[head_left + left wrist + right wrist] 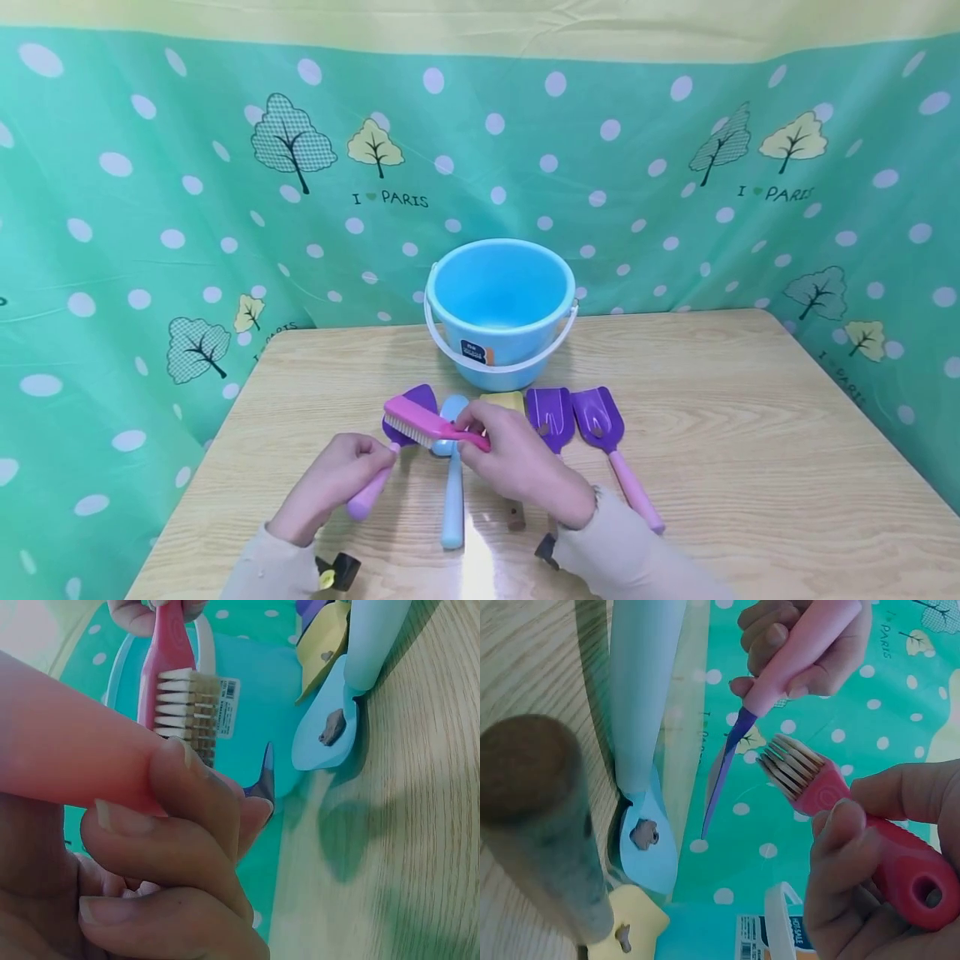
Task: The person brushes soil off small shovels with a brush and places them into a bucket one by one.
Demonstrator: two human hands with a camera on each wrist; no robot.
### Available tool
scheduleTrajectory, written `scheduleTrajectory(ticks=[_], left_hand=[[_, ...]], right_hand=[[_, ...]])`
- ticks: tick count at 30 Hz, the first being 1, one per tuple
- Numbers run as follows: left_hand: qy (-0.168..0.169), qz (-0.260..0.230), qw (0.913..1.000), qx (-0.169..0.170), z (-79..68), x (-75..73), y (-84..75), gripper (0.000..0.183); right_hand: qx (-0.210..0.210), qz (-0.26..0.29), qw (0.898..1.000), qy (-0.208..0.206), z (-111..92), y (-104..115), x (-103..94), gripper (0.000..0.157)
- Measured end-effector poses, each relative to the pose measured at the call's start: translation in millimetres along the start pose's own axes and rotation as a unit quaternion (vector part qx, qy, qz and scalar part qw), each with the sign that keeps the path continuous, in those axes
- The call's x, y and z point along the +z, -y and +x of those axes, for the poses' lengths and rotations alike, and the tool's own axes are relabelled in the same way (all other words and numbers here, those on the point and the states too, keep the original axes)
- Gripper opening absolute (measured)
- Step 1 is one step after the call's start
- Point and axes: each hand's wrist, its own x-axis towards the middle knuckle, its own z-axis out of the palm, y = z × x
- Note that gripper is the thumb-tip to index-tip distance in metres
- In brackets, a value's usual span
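My left hand (337, 468) grips the pink handle of a toy shovel (364, 498) with a purple blade, lifted over the table. In my right hand (513, 454) is a pink scrubbing brush (411, 417), held by its handle. Its pale bristles (187, 701) face the shovel in the left wrist view. From the right wrist view, the brush head (821, 787) is beside the purple blade (726, 761), with a gap between them. A light-blue shovel (453, 504) lies between my hands, with a brown lump (644, 834) in its scoop.
A blue bucket (525, 346) with a white handle stands at the table's back. In front of it lie a yellow shovel (504, 401) with a wooden handle and two purple shovels (558, 408), partly under my right arm. A dotted green curtain (645, 208) surrounds the table (750, 467).
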Motion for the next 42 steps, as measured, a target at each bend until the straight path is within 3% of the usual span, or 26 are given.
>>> scheduleTrajectory(ticks=[15,22,42], left_hand=[[0.004,-0.004,1.0000,-0.001,-1.4,-1.3,-0.3,0.024],[0.011,0.000,0.9999,0.007,-1.6,-0.1,1.2,0.025],[0.020,-0.009,0.9997,0.006,-5.1,-4.8,-4.4,0.030]], right_hand=[[-0.001,0.026,0.999,0.021,5,2,11.9,0.012],[-0.024,0.011,0.999,0.018,5,1,18.9,0.013],[-0.035,-0.031,0.999,-0.006,8,-5,24.6,0.011]])
